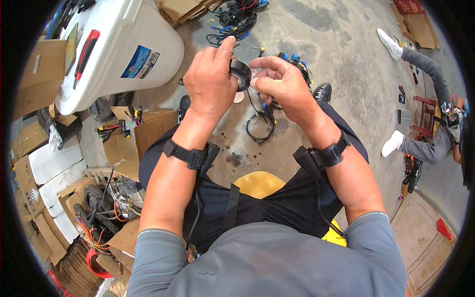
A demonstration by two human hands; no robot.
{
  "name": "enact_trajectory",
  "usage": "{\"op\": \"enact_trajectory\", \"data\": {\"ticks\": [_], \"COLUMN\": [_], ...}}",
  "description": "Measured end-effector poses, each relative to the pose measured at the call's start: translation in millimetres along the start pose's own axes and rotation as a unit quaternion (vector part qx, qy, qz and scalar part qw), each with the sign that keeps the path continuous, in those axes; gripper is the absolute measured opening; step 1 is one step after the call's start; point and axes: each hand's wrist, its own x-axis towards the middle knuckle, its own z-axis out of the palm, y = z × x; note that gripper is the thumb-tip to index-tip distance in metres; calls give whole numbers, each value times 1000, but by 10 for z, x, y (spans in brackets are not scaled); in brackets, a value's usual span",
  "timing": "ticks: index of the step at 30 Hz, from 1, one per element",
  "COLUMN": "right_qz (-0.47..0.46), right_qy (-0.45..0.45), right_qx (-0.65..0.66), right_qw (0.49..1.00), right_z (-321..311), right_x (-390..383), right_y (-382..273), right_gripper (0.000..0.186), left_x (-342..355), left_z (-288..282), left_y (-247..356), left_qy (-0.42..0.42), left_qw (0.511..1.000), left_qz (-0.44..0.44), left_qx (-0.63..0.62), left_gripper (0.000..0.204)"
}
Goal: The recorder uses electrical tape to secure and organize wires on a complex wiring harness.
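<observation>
My left hand (210,84) grips a roll of black tape (240,70), its index finger extended upward. Close against the roll's right side is my right hand (277,86), fingers curled and thumb tip at the tape; what it pinches is too small to make out. A dark cable (256,129) hangs and loops below my hands. Behind them, bundles of cables with blue parts (294,62) lie on the concrete floor, partly hidden. A pale round object (238,98) shows just below the roll.
A white plastic tub (153,44) stands upper left, cable bundles (232,22) beyond. Cardboard boxes (153,128) and a wired motor (123,193) are at left. A yellow seat (257,183) is under me. Another person's legs (425,148) and gloved hand (452,123) are at right.
</observation>
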Motion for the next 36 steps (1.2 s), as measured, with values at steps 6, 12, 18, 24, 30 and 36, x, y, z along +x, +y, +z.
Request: {"op": "enact_trajectory", "data": {"ticks": [6,12,18,24,30,36], "right_qz": [3,-6,-45,-52,-54,-48], "right_qy": [2,3,23,34,37,37], "right_qx": [9,32,25,14,16,29], "right_qw": [1000,999,998,998,998,998], "right_z": [-8,-3,12,9,4,15], "right_x": [4,4,18,26,30,16], "right_y": [2,-29,-19,-59,-75,-86], "right_gripper": [41,46,51,55,56,57], "left_x": [-16,-18,-12,16,26,31], "left_z": [8,9,14,1,0,-26], "left_y": [2,32,35,52,40,51], "left_qy": [-11,-18,-16,-2,8,6], "left_qw": [1000,1000,1000,1000,999,998], "left_qz": [8,9,4,-4,-16,-26], "left_qx": [6,-15,-17,-17,-36,-51], "left_gripper": [65,67,66,61,59,59]}}
